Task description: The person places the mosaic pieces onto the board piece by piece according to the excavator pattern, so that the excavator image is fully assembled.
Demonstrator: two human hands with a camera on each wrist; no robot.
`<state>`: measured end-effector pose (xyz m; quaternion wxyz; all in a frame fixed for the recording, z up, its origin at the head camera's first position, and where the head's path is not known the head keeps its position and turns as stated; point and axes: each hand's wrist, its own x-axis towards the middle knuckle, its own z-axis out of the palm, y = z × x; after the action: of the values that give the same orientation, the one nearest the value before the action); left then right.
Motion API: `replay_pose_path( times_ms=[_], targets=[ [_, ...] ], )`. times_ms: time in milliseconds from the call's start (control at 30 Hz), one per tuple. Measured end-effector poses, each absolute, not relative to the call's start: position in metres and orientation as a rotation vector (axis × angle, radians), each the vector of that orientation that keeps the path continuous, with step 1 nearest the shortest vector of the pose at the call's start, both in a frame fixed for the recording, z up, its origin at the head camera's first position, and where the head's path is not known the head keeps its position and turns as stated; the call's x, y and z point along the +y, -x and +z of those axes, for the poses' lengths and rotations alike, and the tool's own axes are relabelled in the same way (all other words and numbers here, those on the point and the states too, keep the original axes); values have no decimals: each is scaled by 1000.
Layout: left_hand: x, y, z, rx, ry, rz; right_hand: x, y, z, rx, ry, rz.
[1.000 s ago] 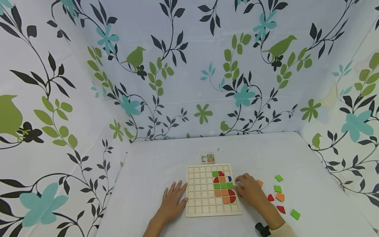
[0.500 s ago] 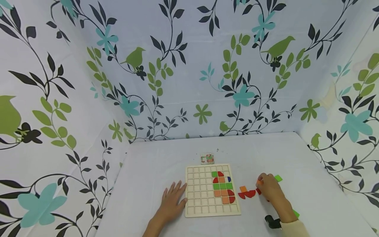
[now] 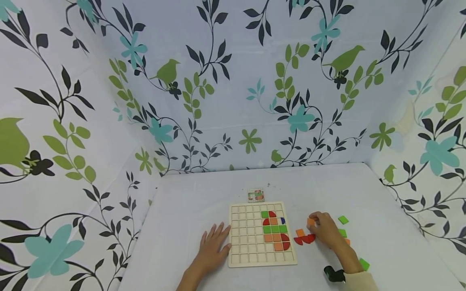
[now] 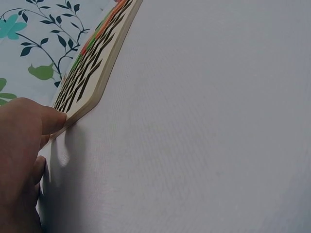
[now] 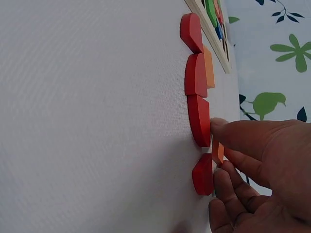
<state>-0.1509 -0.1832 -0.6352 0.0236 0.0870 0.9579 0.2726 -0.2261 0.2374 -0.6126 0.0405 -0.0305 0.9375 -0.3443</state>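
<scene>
My right hand (image 3: 325, 229) pinches an orange square tile (image 3: 310, 222) between thumb and fingers, just right of the wooden grid board (image 3: 244, 242). In the right wrist view the orange tile stands on edge near a row of red curved-edge pieces (image 5: 196, 75). One more orange tile (image 3: 300, 233) lies behind those red pieces. My left hand (image 3: 212, 251) lies with fingers spread at the board's left edge; the left wrist view has its thumb (image 4: 52, 120) at the board's corner. Green, orange, red and blue pieces fill part of the board's right half.
A small patterned card (image 3: 256, 195) lies behind the board. Loose green tiles (image 3: 343, 220) lie right of my right hand, one (image 3: 364, 264) nearer the front. An orange piece (image 3: 347, 241) is partly hidden by the forearm. Patterned cloth (image 3: 218, 101) surrounds the white table.
My right hand went from beside the board to the loose pieces on the right, picked up an orange tile and moved back slightly left with it. The left hand stayed still.
</scene>
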Motion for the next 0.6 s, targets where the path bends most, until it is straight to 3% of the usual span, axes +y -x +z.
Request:
replay_pose_path(
  times_ms=[600],
  targets=[
    [-183, 152, -636, 2965, -259, 823, 206, 229, -612, 2795, 80, -1090]
  ],
)
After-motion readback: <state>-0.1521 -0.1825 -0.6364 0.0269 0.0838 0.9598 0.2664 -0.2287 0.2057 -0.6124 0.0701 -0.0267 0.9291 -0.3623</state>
